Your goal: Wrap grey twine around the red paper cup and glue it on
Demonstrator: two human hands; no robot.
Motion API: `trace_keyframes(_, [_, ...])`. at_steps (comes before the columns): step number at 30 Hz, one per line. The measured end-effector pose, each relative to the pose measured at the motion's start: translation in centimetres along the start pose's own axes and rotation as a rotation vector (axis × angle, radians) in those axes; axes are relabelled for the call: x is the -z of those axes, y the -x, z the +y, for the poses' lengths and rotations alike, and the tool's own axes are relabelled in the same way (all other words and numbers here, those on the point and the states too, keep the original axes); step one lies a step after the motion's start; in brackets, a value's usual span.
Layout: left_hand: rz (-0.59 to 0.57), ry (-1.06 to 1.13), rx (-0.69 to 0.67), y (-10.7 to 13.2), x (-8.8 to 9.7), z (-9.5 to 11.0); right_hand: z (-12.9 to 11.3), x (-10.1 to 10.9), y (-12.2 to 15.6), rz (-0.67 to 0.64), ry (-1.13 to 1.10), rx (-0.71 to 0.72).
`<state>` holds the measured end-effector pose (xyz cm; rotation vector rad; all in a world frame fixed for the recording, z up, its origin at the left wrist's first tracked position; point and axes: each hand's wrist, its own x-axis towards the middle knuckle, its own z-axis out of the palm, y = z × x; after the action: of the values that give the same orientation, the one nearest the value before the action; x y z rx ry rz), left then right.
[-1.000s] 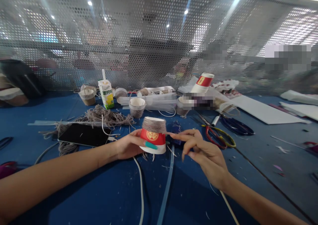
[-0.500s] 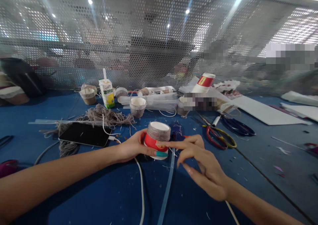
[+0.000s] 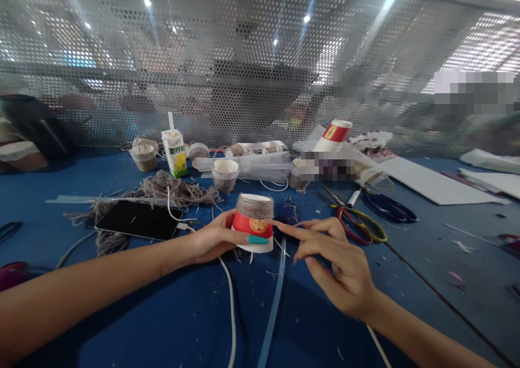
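My left hand (image 3: 217,238) is closed around a small red-and-white paper cup (image 3: 252,242), its teal-nailed thumb across the near side. Grey-brown yarn (image 3: 255,207) is wound in several rows around the cup's upper part, above a gold emblem on the red band. The wider end of the cup faces down. To the right, my right hand (image 3: 335,259) has its fingers apart. Its index fingertip reaches the cup's right side, just below the yarn; whether it presses on it I cannot tell. Behind that hand, a dark blue object (image 3: 289,212) is partly covered.
A phone (image 3: 138,220) with a white cable and a heap of grey yarn (image 3: 174,189) lie left. Behind stand a drink carton (image 3: 174,154) and a small yarn-covered bucket (image 3: 225,176). Red-and-yellow-handled scissors (image 3: 357,226) lie right. A perforated metal screen (image 3: 252,48) closes the back.
The cup has risen slightly, moved a little left and turned, so more of its gold emblem shows. My right hand has shifted right, its index finger now at the cup's right edge.
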<state>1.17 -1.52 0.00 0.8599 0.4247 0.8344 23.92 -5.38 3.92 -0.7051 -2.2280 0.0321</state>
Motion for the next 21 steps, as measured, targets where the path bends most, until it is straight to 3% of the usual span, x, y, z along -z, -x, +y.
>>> trace_keyframes(6, [-0.009,0.037,0.019,-0.1,0.9,0.0,0.3,0.2,-0.1,0.130,-0.009,-0.003])
trace_keyframes(9, [-0.043,0.057,0.028,-0.2,1.2,0.0,0.4,0.2,0.0,0.119,-0.025,0.017])
trace_keyframes(13, [-0.071,0.036,0.020,0.0,1.3,-0.1,0.1,0.0,0.0,-0.043,-0.031,0.090])
trace_keyframes(21, [-0.026,0.008,-0.006,0.2,0.6,0.1,-0.1,-0.4,-0.1,-0.331,0.036,0.065])
